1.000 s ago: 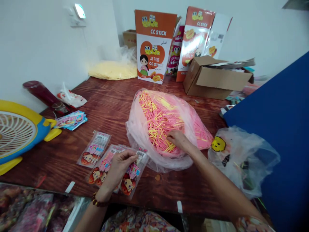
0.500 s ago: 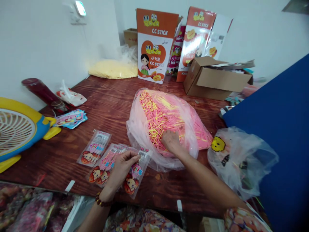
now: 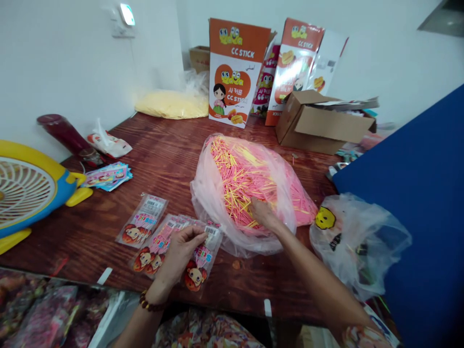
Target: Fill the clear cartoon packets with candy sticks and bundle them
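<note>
My left hand point(image 3: 183, 246) pinches the top edge of a clear printed plastic packet point(image 3: 197, 273) with a cartoon face and a barcode. Beneath and beside that hand lie more such packets point(image 3: 152, 256), overlapping, with pink sticks showing in some. A separate small stack of packets point(image 3: 143, 220) rests further left. My right hand point(image 3: 264, 213) reaches into a large open clear bag point(image 3: 206, 212) full of thin pink and yellow sticks point(image 3: 235, 186). Its fingers are bent down among the sticks, and their tips are hidden, so their grip does not show.
Left on the wooden table point(image 3: 159, 145) are a yellow-blue fan point(image 3: 65, 188), blue packets point(image 3: 108, 178), tissues point(image 3: 108, 145) and a dark red bottle point(image 3: 68, 140). Printed cartons point(image 3: 230, 72) and an open box point(image 3: 322, 125) stand behind. A crumpled plastic bag point(image 3: 362, 241) lies right, beside a blue panel point(image 3: 409, 193).
My right hand has shifted slightly right and down within the sticks. My left hand keeps its pinch on the packet, which has moved slightly left in view. The camera has tilted a little.
</note>
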Motion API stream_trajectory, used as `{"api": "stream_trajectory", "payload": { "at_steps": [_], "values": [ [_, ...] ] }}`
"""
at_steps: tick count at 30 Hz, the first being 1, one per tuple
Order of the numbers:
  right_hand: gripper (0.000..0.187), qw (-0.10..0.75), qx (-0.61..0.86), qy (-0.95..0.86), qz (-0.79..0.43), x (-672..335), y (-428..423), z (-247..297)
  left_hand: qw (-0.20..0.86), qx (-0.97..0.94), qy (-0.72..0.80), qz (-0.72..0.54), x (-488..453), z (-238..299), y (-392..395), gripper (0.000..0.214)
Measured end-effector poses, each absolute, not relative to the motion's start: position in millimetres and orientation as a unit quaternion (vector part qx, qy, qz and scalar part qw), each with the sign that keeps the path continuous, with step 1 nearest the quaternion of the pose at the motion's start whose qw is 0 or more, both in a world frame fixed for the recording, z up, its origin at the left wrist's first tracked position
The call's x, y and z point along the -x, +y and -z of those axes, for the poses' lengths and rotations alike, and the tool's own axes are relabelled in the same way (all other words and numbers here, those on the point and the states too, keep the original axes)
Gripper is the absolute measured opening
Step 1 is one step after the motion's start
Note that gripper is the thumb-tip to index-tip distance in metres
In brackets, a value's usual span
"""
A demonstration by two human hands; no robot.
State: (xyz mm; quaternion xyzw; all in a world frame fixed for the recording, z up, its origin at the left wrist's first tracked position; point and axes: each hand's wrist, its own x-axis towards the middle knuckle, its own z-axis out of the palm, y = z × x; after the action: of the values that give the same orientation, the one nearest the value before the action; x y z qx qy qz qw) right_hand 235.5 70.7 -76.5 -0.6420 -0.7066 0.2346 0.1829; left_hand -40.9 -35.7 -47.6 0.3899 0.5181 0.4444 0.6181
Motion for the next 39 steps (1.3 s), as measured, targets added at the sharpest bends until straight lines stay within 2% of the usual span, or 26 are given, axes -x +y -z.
{"api": "stream_trajectory", "payload": {
  "at_steps": [3,7,13,16,23,27,31,35,39],
  "values": [
    [0.019,0.2,0.655,-0.682,-0.259,-243,66,75,0.621,-0.397,0.517,-0.436,38,48,-37,0.026],
    [0.017,0.252,0.648,-0.661,-0.282,-243,61,73,0.619,-0.404,0.514,-0.435,34,46,-37,0.025],
    [0.02,0.447,0.579,-0.551,-0.401,-232,58,69,0.618,-0.406,0.514,-0.434,30,40,-37,0.024],
    [0.018,0.504,0.532,-0.509,-0.451,-221,53,72,0.614,-0.424,0.51,-0.429,30,43,-37,0.023],
    [0.017,0.494,0.536,-0.508,-0.459,-212,46,85,0.606,-0.438,0.516,-0.419,29,50,-38,0.025],
    [0.02,0.51,0.579,-0.495,-0.399,-218,50,91,0.609,-0.432,0.512,-0.425,28,48,-39,0.024],
    [0.022,0.486,0.625,-0.507,-0.341,-221,50,95,0.613,-0.431,0.507,-0.427,26,48,-38,0.025],
    [0.023,0.489,0.602,-0.49,-0.397,-218,47,93,0.614,-0.43,0.505,-0.427,26,49,-38,0.025],
    [0.027,0.531,0.55,-0.459,-0.453,-215,46,87,0.608,-0.433,0.516,-0.42,27,47,-39,0.026]
  ]
}}
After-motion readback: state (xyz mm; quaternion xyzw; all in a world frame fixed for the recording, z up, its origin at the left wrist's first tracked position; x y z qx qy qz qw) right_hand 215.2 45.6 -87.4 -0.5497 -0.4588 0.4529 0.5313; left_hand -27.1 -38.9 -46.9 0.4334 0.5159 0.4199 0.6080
